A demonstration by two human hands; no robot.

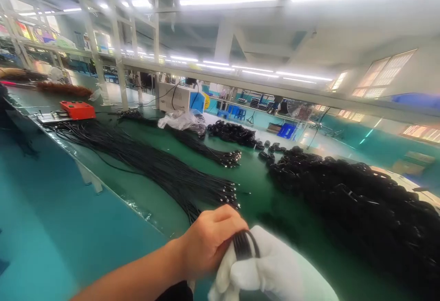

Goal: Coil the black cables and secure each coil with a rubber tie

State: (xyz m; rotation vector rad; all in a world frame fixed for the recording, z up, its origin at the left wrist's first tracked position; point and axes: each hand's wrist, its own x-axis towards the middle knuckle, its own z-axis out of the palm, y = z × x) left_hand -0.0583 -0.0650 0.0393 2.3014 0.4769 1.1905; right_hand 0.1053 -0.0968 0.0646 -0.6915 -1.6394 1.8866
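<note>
My bare left hand [211, 239] is closed with its fingers curled over one side of a small coil of black cable [242, 246]. From the other side, my right hand [271, 264], in a white glove, grips the same coil, its thumb and fingers wrapped round the loops. The two hands touch each other near the table's front edge. Just beyond them lies a long bundle of black cables [165, 168] with shiny connector ends. My left fingertips are partly hidden behind the coil and the glove.
To the right is a large heap of coiled black cables [343, 200]. A shorter cable bundle [206, 149] lies behind on the green table [254, 172]. A red box [77, 110], a clear plastic bag [182, 121] and a white-and-blue machine [178, 97] stand farther back, below shelf posts.
</note>
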